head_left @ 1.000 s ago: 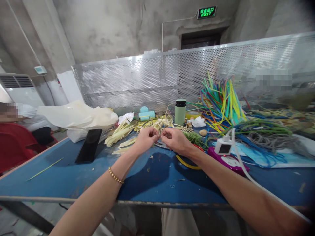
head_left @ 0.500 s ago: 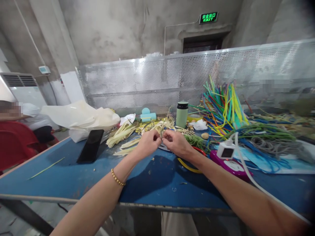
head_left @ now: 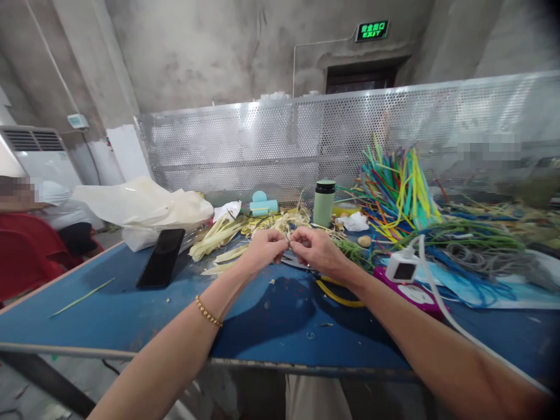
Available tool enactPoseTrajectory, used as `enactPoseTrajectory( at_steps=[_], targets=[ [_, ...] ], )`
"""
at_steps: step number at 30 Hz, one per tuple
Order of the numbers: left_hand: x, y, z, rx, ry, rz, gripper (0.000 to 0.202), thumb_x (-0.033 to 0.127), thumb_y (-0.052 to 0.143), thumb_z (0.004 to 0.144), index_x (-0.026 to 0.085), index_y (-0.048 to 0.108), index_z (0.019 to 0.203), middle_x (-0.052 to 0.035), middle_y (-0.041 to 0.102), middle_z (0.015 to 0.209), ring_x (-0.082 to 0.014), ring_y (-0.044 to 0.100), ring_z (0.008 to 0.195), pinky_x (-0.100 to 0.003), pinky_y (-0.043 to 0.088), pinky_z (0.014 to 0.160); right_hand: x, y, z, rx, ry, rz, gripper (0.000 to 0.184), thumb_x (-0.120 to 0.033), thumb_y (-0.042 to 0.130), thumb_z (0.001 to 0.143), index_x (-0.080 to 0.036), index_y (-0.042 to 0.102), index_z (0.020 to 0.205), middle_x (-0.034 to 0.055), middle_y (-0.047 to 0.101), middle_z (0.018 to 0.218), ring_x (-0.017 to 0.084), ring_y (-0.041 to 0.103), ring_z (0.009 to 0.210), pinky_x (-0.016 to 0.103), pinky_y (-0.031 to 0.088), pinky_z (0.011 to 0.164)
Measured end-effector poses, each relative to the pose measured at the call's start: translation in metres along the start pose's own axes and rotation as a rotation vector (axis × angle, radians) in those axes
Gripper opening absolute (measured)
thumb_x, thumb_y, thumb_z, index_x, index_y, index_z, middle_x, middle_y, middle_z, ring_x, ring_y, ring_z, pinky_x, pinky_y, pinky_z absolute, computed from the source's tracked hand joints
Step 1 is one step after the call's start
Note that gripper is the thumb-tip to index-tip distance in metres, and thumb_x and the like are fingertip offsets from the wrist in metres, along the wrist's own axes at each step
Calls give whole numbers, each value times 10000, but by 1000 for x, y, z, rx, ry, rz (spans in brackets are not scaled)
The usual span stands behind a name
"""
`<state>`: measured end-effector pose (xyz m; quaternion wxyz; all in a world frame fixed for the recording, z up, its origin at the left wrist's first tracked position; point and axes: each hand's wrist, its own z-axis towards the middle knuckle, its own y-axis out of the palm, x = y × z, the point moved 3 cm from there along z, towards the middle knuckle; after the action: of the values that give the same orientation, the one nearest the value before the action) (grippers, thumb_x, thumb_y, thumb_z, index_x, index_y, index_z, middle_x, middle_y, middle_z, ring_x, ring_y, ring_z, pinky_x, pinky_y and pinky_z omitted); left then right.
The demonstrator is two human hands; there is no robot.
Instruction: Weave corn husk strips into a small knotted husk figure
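Over the middle of the table, my left hand (head_left: 266, 247) is closed in a pinch, thumb against the bent fingers. Facing it, my right hand (head_left: 314, 248) pinches too, its fingertips nearly meeting those of the left. A thin pale bit shows between the fingertips, too small to name. Just behind the hands lies a heap of dry pale plant strips (head_left: 291, 220). Broad cream-coloured husk strips (head_left: 219, 236) spread to the left of my left hand. Below my right wrist sits a yellow curved tool handle (head_left: 336, 294), partly covered by the forearm.
A black phone (head_left: 161, 259) lies left on the blue table (head_left: 175, 326). A green bottle (head_left: 324, 204) stands behind my right hand. Rightward are a purple power strip (head_left: 415, 291) with a white charger (head_left: 401, 267), colourful strips (head_left: 402, 186) and green cords (head_left: 472, 233). A person sits far left.
My right hand has tilted slightly upward, its fingers more bent. The fingertips of both hands have shifted a little, still close together. More of the yellow handle shows now.
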<state>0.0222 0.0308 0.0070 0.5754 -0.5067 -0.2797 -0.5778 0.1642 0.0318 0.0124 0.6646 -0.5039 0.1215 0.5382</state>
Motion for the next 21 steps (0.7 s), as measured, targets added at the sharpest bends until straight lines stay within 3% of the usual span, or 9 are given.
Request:
enactPoseTrajectory(
  at_steps=[12, 21],
  targets=[
    [6, -3, 0, -1, 84, 182, 133, 232, 564, 679, 162, 500, 586, 48, 465, 456, -78, 416, 457, -210, 295, 472, -3, -9, 2, 55, 38, 81, 145, -316, 589, 767, -173, 581, 743, -17, 577, 543, 122, 541, 475, 234, 439, 460],
    [2, -1, 0, -103, -54, -289, 55, 186, 542, 646, 157, 504, 619, 31, 481, 494, -82, 437, 456, -222, 333, 469, -6, -9, -1, 11, 42, 39, 88, -243, 503, 797, -195, 512, 724, -35, 558, 494, 111, 512, 446, 223, 408, 461]
  ],
)
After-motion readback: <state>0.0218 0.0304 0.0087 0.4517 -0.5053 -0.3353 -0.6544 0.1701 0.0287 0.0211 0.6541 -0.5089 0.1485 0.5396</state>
